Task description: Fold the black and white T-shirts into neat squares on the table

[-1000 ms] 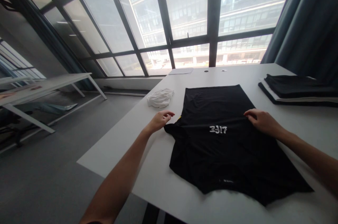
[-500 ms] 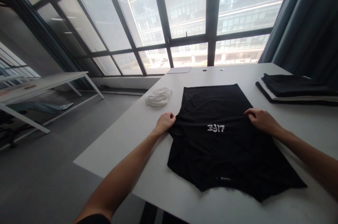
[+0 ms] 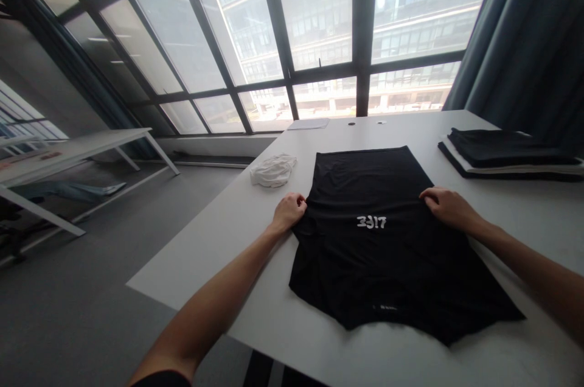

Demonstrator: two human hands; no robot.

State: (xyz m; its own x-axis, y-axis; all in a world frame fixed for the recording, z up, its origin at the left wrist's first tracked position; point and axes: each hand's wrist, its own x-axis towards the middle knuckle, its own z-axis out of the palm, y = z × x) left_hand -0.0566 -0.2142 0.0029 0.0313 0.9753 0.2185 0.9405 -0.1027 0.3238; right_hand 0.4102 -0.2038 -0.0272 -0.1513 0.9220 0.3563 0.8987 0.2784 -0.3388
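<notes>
A black T-shirt (image 3: 365, 265) lies spread on the white table (image 3: 210, 259), its neckline towards me and its hem towards the window. White figures are printed across its middle. My left hand (image 3: 291, 210) is closed on the shirt's left edge, just above the sleeve. On the opposite edge, my right hand (image 3: 449, 207) pinches the fabric between thumb and fingers. The cloth between both hands lies mostly flat, with light wrinkles. The fingertips of the left hand are partly hidden.
A crumpled white cloth (image 3: 274, 170) sits left of the shirt. At the right is a stack of folded dark and white garments (image 3: 506, 153). A flat white sheet (image 3: 309, 124) lies at the far edge. Another white table (image 3: 82, 153) stands across the floor.
My left hand has shifted slightly right, towards the shirt, and the fabric edge beside it has moved a little. My right hand keeps its grip in nearly the same place.
</notes>
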